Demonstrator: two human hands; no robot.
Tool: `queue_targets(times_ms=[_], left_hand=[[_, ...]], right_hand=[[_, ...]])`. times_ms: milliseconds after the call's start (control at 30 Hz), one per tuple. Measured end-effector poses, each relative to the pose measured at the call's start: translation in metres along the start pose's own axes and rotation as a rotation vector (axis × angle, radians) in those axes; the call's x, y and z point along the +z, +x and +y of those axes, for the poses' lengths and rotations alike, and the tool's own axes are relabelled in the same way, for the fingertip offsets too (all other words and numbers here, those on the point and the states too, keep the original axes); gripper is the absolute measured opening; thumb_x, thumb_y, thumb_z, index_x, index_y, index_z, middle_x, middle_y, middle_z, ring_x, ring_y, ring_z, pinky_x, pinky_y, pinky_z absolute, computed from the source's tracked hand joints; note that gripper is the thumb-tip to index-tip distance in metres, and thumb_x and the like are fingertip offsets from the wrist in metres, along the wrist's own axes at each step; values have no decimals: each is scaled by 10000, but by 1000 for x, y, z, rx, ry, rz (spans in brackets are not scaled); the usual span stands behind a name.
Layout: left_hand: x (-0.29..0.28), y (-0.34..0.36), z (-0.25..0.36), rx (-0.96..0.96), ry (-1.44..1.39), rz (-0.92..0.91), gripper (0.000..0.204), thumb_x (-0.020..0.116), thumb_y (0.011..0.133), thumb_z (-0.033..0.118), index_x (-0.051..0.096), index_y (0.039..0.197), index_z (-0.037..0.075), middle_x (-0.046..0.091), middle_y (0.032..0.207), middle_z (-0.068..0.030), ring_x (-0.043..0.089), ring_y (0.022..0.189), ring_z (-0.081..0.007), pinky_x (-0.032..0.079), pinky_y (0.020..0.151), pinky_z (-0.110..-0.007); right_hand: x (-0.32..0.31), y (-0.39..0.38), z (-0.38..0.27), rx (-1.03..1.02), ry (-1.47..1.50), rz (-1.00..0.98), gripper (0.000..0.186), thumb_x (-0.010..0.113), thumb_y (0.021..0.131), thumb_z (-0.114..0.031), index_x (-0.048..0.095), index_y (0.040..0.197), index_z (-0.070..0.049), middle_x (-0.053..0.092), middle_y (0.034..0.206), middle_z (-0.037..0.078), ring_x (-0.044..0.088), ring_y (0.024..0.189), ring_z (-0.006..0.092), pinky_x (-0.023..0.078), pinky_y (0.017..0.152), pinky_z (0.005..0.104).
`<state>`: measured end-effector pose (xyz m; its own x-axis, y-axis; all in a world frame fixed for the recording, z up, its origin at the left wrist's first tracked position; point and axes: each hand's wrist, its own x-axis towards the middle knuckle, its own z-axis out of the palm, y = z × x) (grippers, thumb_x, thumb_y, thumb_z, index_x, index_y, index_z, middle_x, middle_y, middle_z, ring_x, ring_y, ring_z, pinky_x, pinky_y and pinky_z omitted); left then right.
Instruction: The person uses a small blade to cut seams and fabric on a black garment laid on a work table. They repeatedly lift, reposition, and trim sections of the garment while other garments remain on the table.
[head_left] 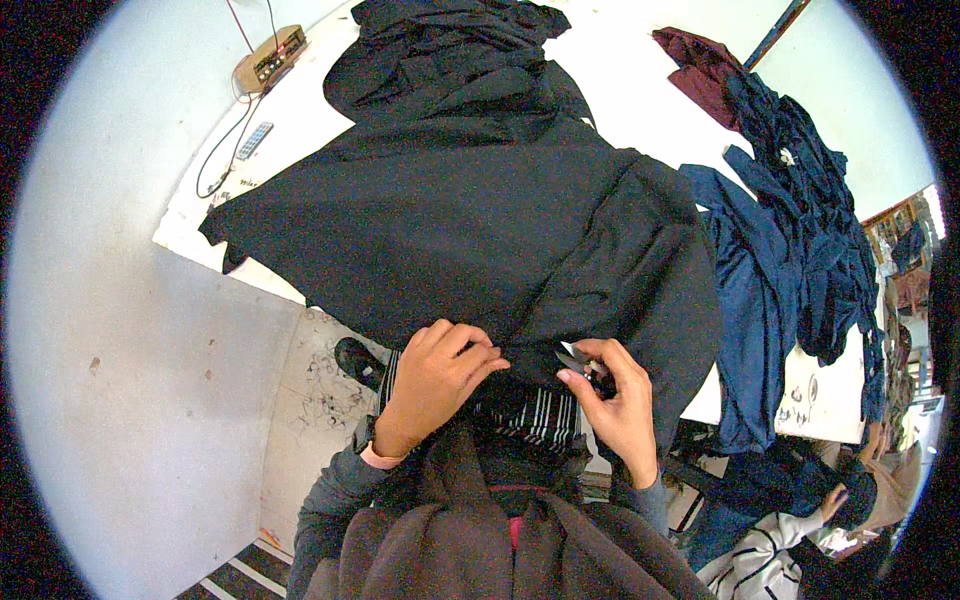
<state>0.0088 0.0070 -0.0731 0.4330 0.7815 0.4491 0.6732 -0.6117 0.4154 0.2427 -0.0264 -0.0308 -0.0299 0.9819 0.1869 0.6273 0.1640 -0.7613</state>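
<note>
A large black garment (430, 225) is spread over the front of the white table, its near edge hanging down towards me. At that edge, my left hand (437, 378) has its thumb and fingers pinched together against the dark cloth. What lies between the fingertips is too small to make out. A short way to the right, my right hand (622, 395) is closed round small dark thread snips (575, 360). The blades point left and up, towards the cloth. A dark band sits on my left wrist.
More black cloth is heaped at the far side of the table (185, 215). Navy garments (745, 290) and a maroon one (695, 75) lie to the right. A brown box with wires (270, 58) and a blister pack (255, 140) are at far left. Another person (770, 550) is at lower right.
</note>
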Motion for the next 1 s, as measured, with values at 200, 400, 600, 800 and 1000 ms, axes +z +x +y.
queue_targets(times_ms=[200,400,600,800,1000], left_hand=[[-7,-13,0,-377,-414,120,183,743,863,181,641,856,29,738,884,-96,710,816,-275,539,731,-362],[-12,-16,0,-524,-538,58,211,611,998,176,536,989,-21,723,890,-173,730,832,-284,541,698,-351],[-4,-22,-3,-483,-496,97,188,588,1004,171,528,997,-6,711,870,-159,714,812,-326,532,682,-373],[-5,-17,-1,-397,-353,87,139,640,949,145,556,943,34,705,858,-108,685,776,-334,517,682,-390],[-11,-9,2,-345,-293,61,110,657,928,141,590,923,54,712,869,-93,689,784,-296,515,693,-390]], right_hand=[[4,-3,14,80,-126,-13,299,778,813,-125,648,1060,-19,681,938,129,664,795,241,509,717,323],[13,-3,-20,-93,-185,-69,254,787,825,-226,626,930,-60,685,809,103,661,679,292,495,616,368],[30,16,-47,-384,-374,-127,234,759,840,-248,625,939,-83,646,749,63,620,602,251,445,561,352],[27,36,-64,-524,-577,-208,269,716,857,-295,543,810,-95,600,678,63,604,557,250,448,547,359],[27,47,-63,-607,-646,-290,266,721,842,-307,567,783,-98,608,608,74,608,519,263,459,523,366]])
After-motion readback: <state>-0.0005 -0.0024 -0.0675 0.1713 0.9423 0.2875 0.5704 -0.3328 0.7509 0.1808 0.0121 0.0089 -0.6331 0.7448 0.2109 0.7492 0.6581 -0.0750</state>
